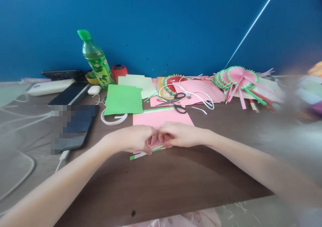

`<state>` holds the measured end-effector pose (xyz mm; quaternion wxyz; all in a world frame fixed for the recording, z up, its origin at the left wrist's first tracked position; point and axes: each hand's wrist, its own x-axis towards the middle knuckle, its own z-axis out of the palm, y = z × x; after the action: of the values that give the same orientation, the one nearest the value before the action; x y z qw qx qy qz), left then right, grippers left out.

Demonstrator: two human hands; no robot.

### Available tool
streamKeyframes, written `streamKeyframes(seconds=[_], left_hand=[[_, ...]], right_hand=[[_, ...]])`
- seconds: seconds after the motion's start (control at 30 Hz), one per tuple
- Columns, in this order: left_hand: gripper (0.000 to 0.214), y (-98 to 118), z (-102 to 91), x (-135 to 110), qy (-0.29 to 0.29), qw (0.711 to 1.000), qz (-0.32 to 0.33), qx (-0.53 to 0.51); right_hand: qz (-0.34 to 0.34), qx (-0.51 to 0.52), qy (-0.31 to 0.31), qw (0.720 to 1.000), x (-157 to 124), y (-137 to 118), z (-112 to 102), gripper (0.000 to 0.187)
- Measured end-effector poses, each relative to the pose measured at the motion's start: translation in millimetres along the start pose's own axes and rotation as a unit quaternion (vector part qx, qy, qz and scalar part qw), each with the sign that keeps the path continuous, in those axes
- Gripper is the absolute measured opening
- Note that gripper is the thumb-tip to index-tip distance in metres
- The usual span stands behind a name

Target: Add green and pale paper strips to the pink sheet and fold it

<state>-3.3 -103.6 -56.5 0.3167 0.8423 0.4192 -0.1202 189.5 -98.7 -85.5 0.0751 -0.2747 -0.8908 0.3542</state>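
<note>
My left hand [139, 138] is closed at the near edge of a pink paper sheet [163, 117], its fingertips down on a narrow green-and-white strip [141, 155]. My right hand [181, 134] meets it there, fingers curled and pinched at the same near edge. What the right fingertips hold is too small to make out. The strip runs slantwise under both hands, with its green end sticking out to the left. Along the far side of the pink sheet shows a thin green and white border [161, 109].
Scissors [173, 101] and a white cable [210, 101] lie beyond the sheet. Left of it are green paper [123, 100], a tape roll [114, 120] and a phone [77, 128]. A green bottle [97, 64] stands behind. Pleated paper decorations [237, 78] sit at the right back.
</note>
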Motion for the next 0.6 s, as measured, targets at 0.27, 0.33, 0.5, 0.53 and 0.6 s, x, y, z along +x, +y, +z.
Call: streamKeyframes(seconds=[0.27,0.33,0.5,0.53,0.6], left_hand=[[0.004,-3,3.5,-2,0.010,1.000,0.011,0.003],[0.005,-2,1.6,-3,0.008,1.000,0.014,-0.011],[0.013,-6,-10.1,-1,0.047,0.997,0.033,-0.047],[0.015,-9,-13.0,-1,0.053,0.997,0.025,-0.044],[0.021,-13,-18.1,0,0.062,0.998,0.000,-0.032]], right_hand=[[0.017,0.024,0.023,0.999,1,-1,2,0.017],[0.015,0.024,0.030,0.999,1,-2,3,0.018],[0.000,0.047,0.030,0.998,1,3,-2,0.007],[0.005,0.057,0.032,0.998,0,5,-4,0.009],[0.021,0.070,0.039,0.997,-2,10,-10,0.011]])
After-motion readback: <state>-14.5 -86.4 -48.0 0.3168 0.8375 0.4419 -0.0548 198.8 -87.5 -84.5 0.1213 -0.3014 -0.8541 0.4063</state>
